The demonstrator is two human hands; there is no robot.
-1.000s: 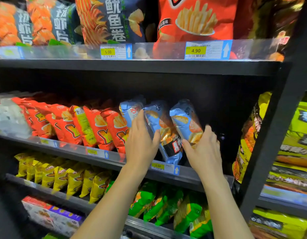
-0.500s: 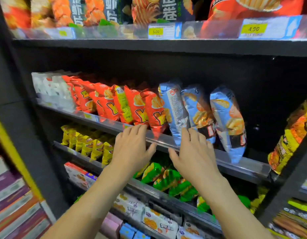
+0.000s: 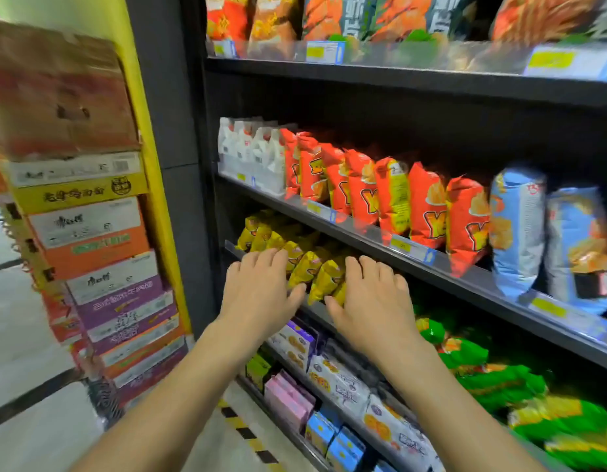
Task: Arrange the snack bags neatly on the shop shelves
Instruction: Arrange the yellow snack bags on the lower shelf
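Two rows on the middle shelf [image 3: 358, 230] look finished: the red bags [image 3: 426, 209] and the blue bags [image 3: 516, 233] stand upright, side by side. One shelf lower, the left hand [image 3: 258, 296] and right hand [image 3: 373, 303] reach at the yellow bags [image 3: 310, 267], fingers straight and spread, gripping nothing; whether they touch the bags I cannot tell. I judge this row is in work now. The green bags [image 3: 493, 376] at right lie in disorder, not yet arranged.
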